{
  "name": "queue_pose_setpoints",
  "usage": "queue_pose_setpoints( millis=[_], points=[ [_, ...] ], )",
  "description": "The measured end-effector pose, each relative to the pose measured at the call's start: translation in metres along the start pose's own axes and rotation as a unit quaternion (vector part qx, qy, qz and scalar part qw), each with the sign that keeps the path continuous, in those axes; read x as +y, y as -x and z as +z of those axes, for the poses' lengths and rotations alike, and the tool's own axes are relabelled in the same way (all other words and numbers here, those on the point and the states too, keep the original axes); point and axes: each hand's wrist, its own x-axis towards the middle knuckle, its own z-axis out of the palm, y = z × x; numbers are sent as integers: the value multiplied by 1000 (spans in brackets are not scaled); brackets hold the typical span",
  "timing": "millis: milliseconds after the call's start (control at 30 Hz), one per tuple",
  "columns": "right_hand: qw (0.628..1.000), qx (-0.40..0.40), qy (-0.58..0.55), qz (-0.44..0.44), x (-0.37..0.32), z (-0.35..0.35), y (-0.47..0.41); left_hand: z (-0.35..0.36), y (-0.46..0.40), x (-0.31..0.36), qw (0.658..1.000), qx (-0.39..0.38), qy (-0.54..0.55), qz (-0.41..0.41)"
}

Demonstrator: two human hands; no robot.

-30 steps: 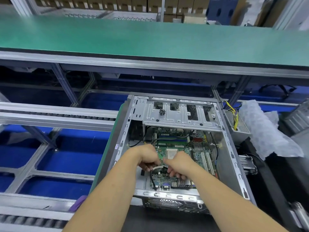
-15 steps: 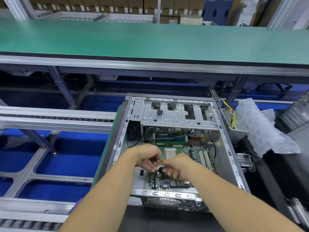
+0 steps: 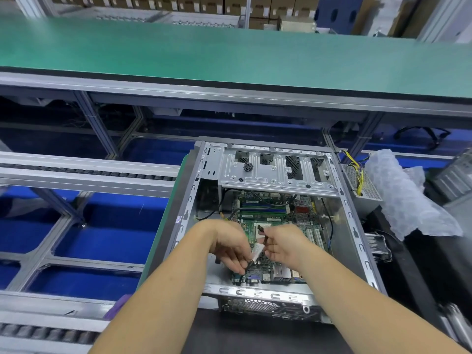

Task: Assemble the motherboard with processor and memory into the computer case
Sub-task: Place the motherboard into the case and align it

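Observation:
An open grey computer case (image 3: 357, 251) lies on its side in front of me. The green motherboard (image 3: 281, 218) sits inside it, with memory sticks (image 3: 263, 208) near the drive cage. Both hands hover over the board's near half. My left hand (image 3: 227, 244) pinches a thin black cable (image 3: 249, 264) that carries a white tag (image 3: 256, 251). My right hand (image 3: 283, 244) grips the same cable higher up, its black connector end (image 3: 260, 228) sticking out above the fingers. The processor socket is partly hidden behind my hands.
A metal drive cage (image 3: 275, 169) spans the case's far end, a small cluster of screws (image 3: 248, 166) on it. A power supply with yellow wires (image 3: 357, 175) and bubble wrap (image 3: 406, 195) lie to the right. Roller conveyor rails (image 3: 84, 175) run at left; a green bench (image 3: 229, 54) lies beyond.
Both hands have lifted slightly from the board, drawing the black cable up. The connector end now shows above my right hand and the white tag is stretched between the hands.

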Motion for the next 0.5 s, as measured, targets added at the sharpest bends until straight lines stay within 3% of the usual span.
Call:
queue_pose_setpoints(
  millis=[133,200,367,500],
  points=[
    [994,-49,-91,42,-2,-5,1,5,0,0,999,-41,4,23],
    [995,-57,-79,26,-3,-4,2,6,-1,0,997,-65,9,27],
    [994,-9,66,-89,-1,-2,5,12,-5,-1,991,-129,9,40],
    [957,19,224,-185,2,0,4,14,-11,1,990,-142,3,21]
  ],
)
